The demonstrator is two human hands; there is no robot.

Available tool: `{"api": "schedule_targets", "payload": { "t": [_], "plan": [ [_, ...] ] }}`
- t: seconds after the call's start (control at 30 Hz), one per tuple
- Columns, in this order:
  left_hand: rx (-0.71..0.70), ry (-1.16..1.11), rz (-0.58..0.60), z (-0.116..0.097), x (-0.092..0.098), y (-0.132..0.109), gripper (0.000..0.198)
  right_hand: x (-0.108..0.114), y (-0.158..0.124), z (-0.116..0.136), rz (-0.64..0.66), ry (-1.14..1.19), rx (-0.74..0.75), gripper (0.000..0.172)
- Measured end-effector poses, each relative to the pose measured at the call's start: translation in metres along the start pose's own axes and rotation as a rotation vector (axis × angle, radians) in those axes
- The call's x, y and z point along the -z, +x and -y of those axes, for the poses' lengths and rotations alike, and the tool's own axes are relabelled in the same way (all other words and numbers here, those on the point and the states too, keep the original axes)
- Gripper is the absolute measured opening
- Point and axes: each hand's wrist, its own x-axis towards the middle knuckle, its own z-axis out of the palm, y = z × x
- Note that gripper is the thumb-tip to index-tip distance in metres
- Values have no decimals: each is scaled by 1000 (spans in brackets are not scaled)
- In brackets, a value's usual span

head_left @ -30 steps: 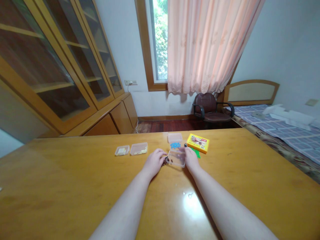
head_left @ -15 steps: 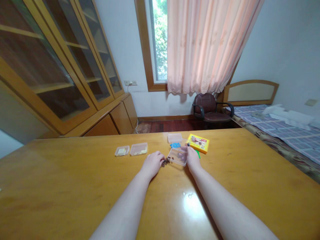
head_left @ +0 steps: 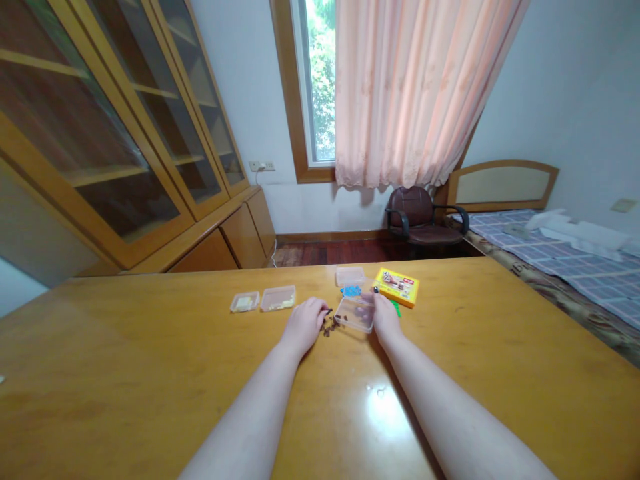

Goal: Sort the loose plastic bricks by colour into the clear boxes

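Observation:
My right hand (head_left: 386, 317) grips a clear plastic box (head_left: 356, 325) by its right side, the dark-nailed thumb on top. The box is tilted toward the left, and a few dark brown bits show in or through it. Several small brown pieces (head_left: 329, 328) lie in a loose heap on the table by its left edge. Just left of that heap, my left hand (head_left: 304, 327) has its fingers curled together. A dark spot shows at its fingertips; whether it is a piece or a nail is unclear. Behind the box lie small blue pieces (head_left: 351, 291).
Two shallow clear boxes with pale pieces, a smaller one (head_left: 237, 307) and a larger one (head_left: 291, 295), stand at left. Another clear box (head_left: 350, 276) is behind the blue pieces. Right of it lies a yellow carton (head_left: 399, 287), with green pieces (head_left: 397, 309) partly behind my right hand.
The fingers of my left hand have drawn up and back a little from the brown heap, so more loose pieces show. My right hand and the box stay almost still.

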Motion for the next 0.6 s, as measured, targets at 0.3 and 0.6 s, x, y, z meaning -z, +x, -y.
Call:
{"api": "schedule_targets", "payload": {
  "t": [0.3, 0.6],
  "plan": [
    [-177, -152, -78, -7, -4, -4, 27, -2, -4, 4, 29, 16, 18, 29],
    [-277, -152, -6, -7, 0, -8, 41, 1, 3, 1, 52, 65, -84, 31]
  ]
}}
